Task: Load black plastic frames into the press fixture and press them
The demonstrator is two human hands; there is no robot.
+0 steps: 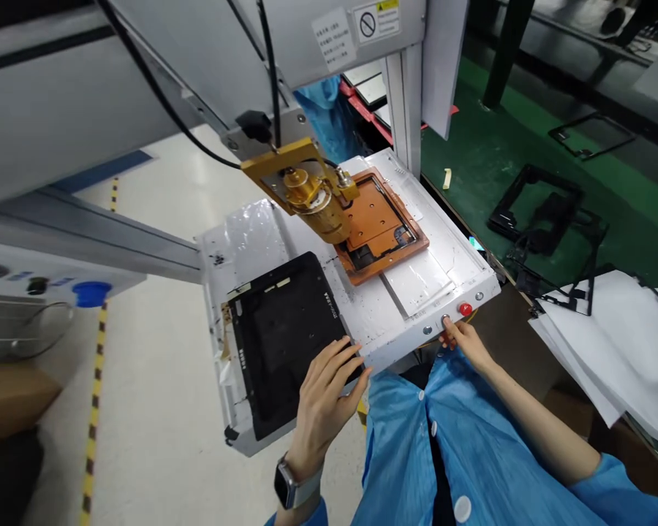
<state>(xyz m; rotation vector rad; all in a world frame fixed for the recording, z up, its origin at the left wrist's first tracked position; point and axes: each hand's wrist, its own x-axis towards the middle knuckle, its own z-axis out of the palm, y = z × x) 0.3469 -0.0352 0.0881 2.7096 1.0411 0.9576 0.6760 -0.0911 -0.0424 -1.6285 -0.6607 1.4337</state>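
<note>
My left hand (329,394) is open, its fingers stretched over the lower right edge of a black rectangular plate (285,329) that lies on the white machine bed. My right hand (468,343) is at the bed's front panel, with the thumb on a silver push button (445,320) and the other fingers curled underneath. An orange-brown fixture (378,212) holds a thin dark frame (411,212). Over the fixture's left side hangs a brass-coloured machine head (321,201); whether it touches the fixture I cannot tell.
A red button (465,309) sits right of my thumb, between silver buttons. Machine posts (411,109) flank the bed. Several black frames (542,212) lie on the green bench (471,146) at right, near white sheets (619,343). Another person's blue sleeve (329,117) shows behind the machine.
</note>
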